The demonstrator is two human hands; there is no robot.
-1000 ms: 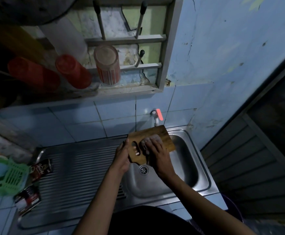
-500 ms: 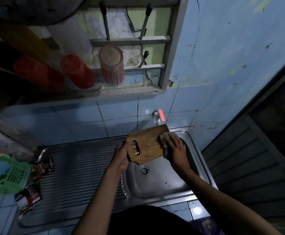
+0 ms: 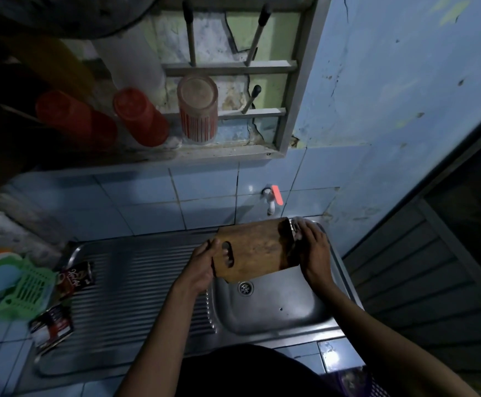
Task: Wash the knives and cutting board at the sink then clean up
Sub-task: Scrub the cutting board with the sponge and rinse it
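Over the steel sink (image 3: 276,313), under the tap (image 3: 270,197) at twelve o'clock, the wooden cutting board (image 3: 257,250) tilts, its handle slot gripped by the left hand (image 3: 202,266) at nine o'clock while the right hand (image 3: 313,250) presses a pale scrubber (image 3: 298,228) against its three o'clock edge.

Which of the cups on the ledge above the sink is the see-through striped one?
The rightmost cup, standing upside down beside the window frame. It is clear with red vertical stripes; the two cups to its left are solid red and opaque.
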